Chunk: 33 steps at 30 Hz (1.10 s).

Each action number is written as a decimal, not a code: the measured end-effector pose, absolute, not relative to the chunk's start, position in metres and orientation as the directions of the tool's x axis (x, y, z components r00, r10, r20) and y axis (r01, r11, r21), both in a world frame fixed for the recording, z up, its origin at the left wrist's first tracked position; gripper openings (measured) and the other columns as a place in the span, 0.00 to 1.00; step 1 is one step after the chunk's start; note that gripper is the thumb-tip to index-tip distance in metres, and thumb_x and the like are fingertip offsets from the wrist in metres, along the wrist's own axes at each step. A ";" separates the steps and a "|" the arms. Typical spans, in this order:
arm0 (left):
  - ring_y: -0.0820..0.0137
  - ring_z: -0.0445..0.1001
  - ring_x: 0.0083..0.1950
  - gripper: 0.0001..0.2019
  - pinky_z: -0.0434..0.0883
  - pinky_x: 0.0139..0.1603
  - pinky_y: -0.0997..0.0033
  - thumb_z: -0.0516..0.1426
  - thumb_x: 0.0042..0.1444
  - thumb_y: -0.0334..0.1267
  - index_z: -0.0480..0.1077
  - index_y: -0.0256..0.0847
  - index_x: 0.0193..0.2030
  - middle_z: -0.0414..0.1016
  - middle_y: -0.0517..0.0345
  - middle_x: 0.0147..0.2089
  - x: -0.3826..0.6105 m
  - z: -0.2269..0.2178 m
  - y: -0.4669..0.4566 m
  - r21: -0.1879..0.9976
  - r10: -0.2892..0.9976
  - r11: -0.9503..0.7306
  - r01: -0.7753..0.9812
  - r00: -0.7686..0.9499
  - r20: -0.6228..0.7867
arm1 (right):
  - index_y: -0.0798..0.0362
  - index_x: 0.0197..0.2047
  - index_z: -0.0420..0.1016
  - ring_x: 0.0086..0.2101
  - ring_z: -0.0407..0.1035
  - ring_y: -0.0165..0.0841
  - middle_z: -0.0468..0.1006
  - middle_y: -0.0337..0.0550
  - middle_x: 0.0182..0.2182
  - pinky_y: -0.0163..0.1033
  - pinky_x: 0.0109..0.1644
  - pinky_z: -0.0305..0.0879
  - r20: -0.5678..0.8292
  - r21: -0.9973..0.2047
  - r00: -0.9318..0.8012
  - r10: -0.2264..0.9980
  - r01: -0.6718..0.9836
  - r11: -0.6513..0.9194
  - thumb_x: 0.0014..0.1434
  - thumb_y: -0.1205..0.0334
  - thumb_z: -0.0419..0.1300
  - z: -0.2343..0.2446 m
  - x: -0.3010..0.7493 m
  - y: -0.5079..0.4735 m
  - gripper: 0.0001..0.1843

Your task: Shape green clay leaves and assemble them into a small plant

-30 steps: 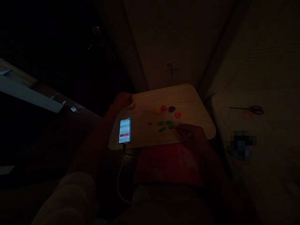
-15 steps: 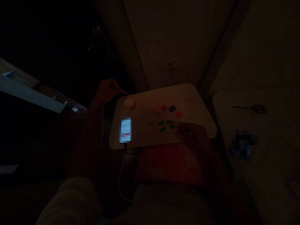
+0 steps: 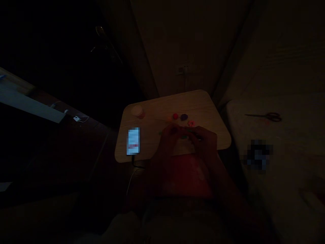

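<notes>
The light is very dim. My left hand (image 3: 170, 133) is over the small wooden table with its fingers drawn together; what they hold, if anything, I cannot make out. Just to its right, my right hand (image 3: 205, 136) is closed, with a small green piece (image 3: 189, 129), maybe modelling clay, at its fingertips. The two hands nearly meet. Under them more green (image 3: 183, 137) shows, mostly covered. Beyond the fingers lie a red ball (image 3: 175, 116), a dark purple lump (image 3: 184, 117) and a pink ring-like piece (image 3: 191, 123); a dim orange lump (image 3: 169, 119) is beside them.
A lit phone (image 3: 133, 140) with a cable lies at the left of the wooden table (image 3: 152, 105). Behind it stands a pale round tub (image 3: 137, 111). Scissors (image 3: 270, 116) rest on the pale surface at right. A wall socket (image 3: 183, 69) is behind.
My left hand has come from beyond the table's far left edge to the middle, beside my right hand. My right hand has shifted slightly up and left, over the green pieces.
</notes>
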State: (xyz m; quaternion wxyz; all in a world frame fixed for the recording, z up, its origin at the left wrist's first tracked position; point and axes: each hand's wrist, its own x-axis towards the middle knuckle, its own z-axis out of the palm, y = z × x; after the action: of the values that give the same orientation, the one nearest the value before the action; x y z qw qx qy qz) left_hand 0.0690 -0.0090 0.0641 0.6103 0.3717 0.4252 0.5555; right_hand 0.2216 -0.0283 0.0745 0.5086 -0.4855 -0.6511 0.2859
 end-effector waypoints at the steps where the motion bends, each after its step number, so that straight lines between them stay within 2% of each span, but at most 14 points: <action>1: 0.71 0.78 0.37 0.20 0.73 0.44 0.69 0.76 0.43 0.46 0.72 0.41 0.33 0.79 0.61 0.34 0.076 0.058 -0.012 0.898 0.992 0.124 -0.421 0.018 -0.128 | 0.47 0.45 0.88 0.34 0.79 0.38 0.87 0.47 0.37 0.42 0.40 0.78 0.416 -0.841 -0.013 0.909 0.374 0.390 0.68 0.57 0.62 0.073 0.225 -0.031 0.12; 3: 0.70 0.79 0.39 0.20 0.73 0.46 0.68 0.76 0.42 0.45 0.74 0.41 0.35 0.79 0.60 0.36 0.086 0.051 -0.016 0.848 0.987 0.147 -0.510 0.022 -0.158 | 0.47 0.47 0.88 0.34 0.77 0.37 0.85 0.48 0.37 0.42 0.38 0.76 0.480 -0.785 -0.024 0.877 0.434 0.442 0.68 0.58 0.61 0.070 0.230 -0.035 0.13; 6: 0.64 0.81 0.49 0.22 0.75 0.53 0.65 0.75 0.46 0.52 0.77 0.42 0.42 0.82 0.53 0.46 0.095 0.053 -0.025 0.805 0.991 0.134 -0.577 0.060 -0.122 | 0.48 0.50 0.87 0.35 0.76 0.38 0.83 0.49 0.38 0.42 0.38 0.74 0.563 -0.696 -0.048 0.825 0.512 0.504 0.69 0.60 0.61 0.064 0.232 -0.041 0.13; 9: 0.58 0.80 0.58 0.25 0.75 0.59 0.61 0.72 0.51 0.56 0.79 0.42 0.49 0.82 0.47 0.55 0.099 0.059 -0.037 0.815 0.982 0.161 -0.557 0.173 -0.076 | 0.47 0.44 0.88 0.39 0.74 0.41 0.82 0.50 0.39 0.45 0.41 0.71 0.621 -0.571 -0.112 0.776 0.613 0.546 0.70 0.60 0.61 0.057 0.230 -0.046 0.12; 11: 0.56 0.80 0.58 0.24 0.75 0.59 0.61 0.72 0.52 0.55 0.80 0.43 0.50 0.82 0.47 0.54 0.100 0.059 -0.044 0.825 0.973 0.198 -0.530 0.209 -0.099 | 0.46 0.41 0.87 0.40 0.72 0.41 0.81 0.49 0.38 0.45 0.41 0.69 0.627 -0.503 -0.163 0.762 0.663 0.555 0.70 0.60 0.60 0.055 0.230 -0.050 0.12; 14: 0.57 0.81 0.57 0.23 0.76 0.58 0.61 0.70 0.55 0.56 0.80 0.45 0.51 0.83 0.48 0.53 0.099 0.054 -0.051 0.840 0.977 0.198 -0.506 0.174 -0.125 | 0.45 0.43 0.87 0.39 0.69 0.40 0.79 0.48 0.39 0.45 0.41 0.67 0.604 -0.462 -0.204 0.770 0.698 0.547 0.71 0.61 0.60 0.057 0.232 -0.054 0.12; 20: 0.58 0.81 0.59 0.25 0.75 0.57 0.64 0.72 0.54 0.49 0.79 0.47 0.56 0.82 0.50 0.58 0.095 0.050 -0.059 0.870 0.983 0.163 -0.465 0.153 -0.103 | 0.45 0.45 0.88 0.39 0.65 0.43 0.76 0.49 0.39 0.48 0.41 0.65 0.600 -0.398 -0.247 0.761 0.733 0.552 0.69 0.61 0.61 0.064 0.237 -0.055 0.11; 24: 0.56 0.80 0.61 0.22 0.75 0.60 0.63 0.72 0.55 0.46 0.79 0.46 0.55 0.82 0.51 0.58 0.095 0.053 -0.062 0.855 0.975 0.200 -0.479 0.183 -0.125 | 0.47 0.46 0.87 0.42 0.66 0.45 0.75 0.51 0.43 0.51 0.44 0.67 0.588 -0.404 -0.274 0.761 0.716 0.570 0.68 0.60 0.62 0.066 0.245 -0.054 0.11; 29: 0.55 0.80 0.62 0.18 0.75 0.65 0.57 0.71 0.54 0.46 0.81 0.46 0.51 0.83 0.52 0.57 0.094 0.050 -0.063 0.804 0.978 0.209 -0.557 0.119 -0.172 | 0.47 0.58 0.81 0.50 0.68 0.48 0.74 0.53 0.50 0.55 0.53 0.69 0.551 -0.470 -0.354 0.756 0.617 0.631 0.65 0.53 0.67 0.069 0.262 -0.055 0.20; 33: 0.52 0.80 0.62 0.19 0.72 0.69 0.50 0.70 0.55 0.46 0.80 0.44 0.52 0.84 0.49 0.56 0.097 0.055 -0.062 0.778 0.977 0.212 -0.592 0.148 -0.154 | 0.47 0.62 0.77 0.54 0.69 0.51 0.73 0.54 0.54 0.58 0.57 0.70 0.565 -0.572 -0.262 0.782 0.559 0.600 0.66 0.50 0.65 0.079 0.265 -0.058 0.23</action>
State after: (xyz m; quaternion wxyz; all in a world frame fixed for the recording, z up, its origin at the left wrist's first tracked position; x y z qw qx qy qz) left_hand 0.0966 -0.0617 0.0551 0.7016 0.2856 0.3374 0.5589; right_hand 0.2653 -0.0583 0.0789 0.4312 -0.4278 -0.7837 0.1297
